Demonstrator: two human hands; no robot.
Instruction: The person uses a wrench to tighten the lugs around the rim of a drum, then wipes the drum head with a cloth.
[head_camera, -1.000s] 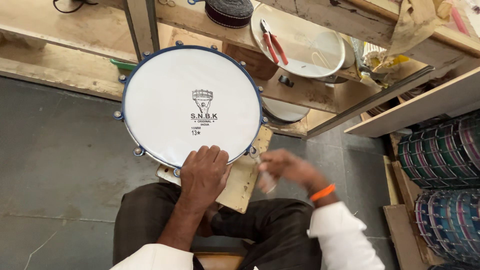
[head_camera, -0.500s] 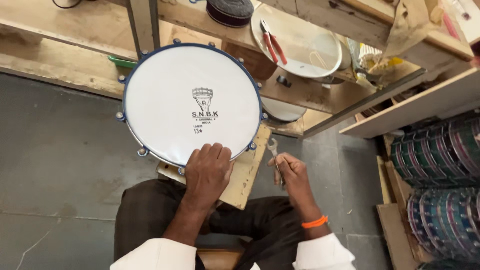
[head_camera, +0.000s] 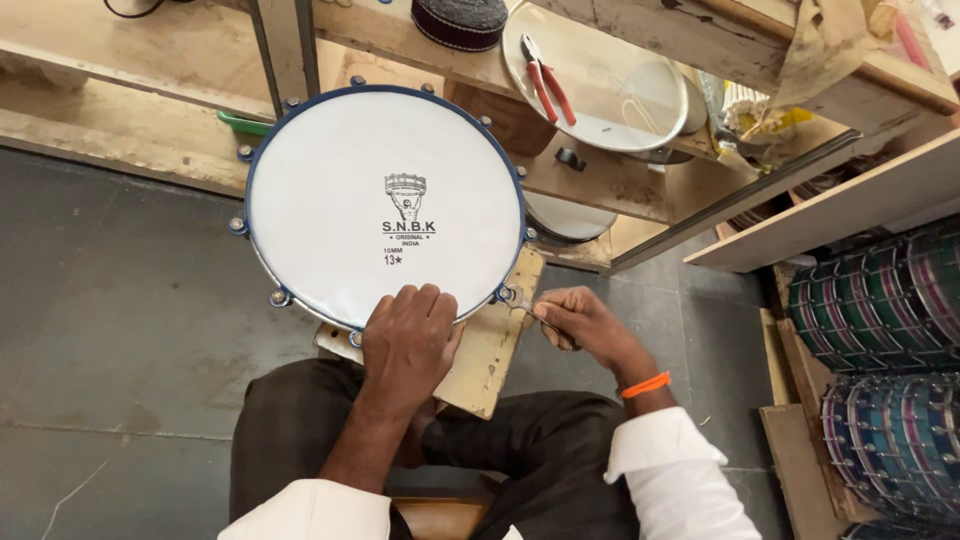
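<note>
Frame drum (head_camera: 385, 205) steadied on a wooden board (head_camera: 490, 350) over the lap.
The left hand (head_camera: 408, 340) is pressed flat on the drum's near rim; the right hand (head_camera: 580, 322) is closed on a small metal key (head_camera: 522, 303) at a rim bolt. The drum is judged light, its skin fragile; the stiff rim is to be gripped.

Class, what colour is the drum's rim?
Dark blue rim around the white drum, head view.

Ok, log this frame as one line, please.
left hand: flat on round white blue-rimmed drum head | right hand: holds small metal tool at rim lug | drum over wooden board on lap
</note>
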